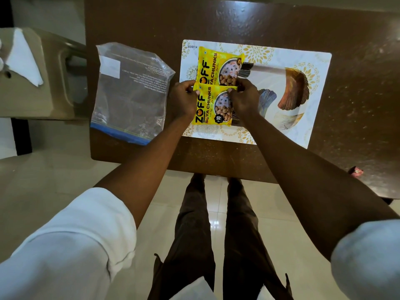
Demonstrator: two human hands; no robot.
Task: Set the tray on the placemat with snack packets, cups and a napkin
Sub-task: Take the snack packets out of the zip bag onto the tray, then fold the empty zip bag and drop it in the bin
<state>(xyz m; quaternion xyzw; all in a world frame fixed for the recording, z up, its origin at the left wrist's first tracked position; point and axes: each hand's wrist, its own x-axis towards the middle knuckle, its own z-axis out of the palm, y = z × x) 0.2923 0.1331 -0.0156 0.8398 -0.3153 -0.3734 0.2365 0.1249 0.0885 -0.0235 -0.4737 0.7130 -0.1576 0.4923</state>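
The person is standing at the table [140,18] and working over the placemat [303,61], which is lying flat on it. Two yellow snack packets are sitting on the mat's left part. The far packet [218,66] is lying free, and the near packet [211,107] is overlapping its lower edge. The left hand [184,100] is pinching the near packet's top left corner between thumb and curled fingers. The right hand [244,98] is pinching the top edge at the other side in the same way. It looks as if the packet is being squared up or laid down. A clear zip bag [129,89] is lying just left of the mat, apparently emptied. Off the table's left edge, what I take for the tray [49,94], beige with a handle slot, is waiting with a white napkin [23,59] on it. Something pale is showing at the frame's edge beside it; whether those are cups I cannot tell. So I judge the job barely begun. The packets are out, but they are lying on the bare mat rather than on the tray. The tray is not on the mat, and no cups are placed.
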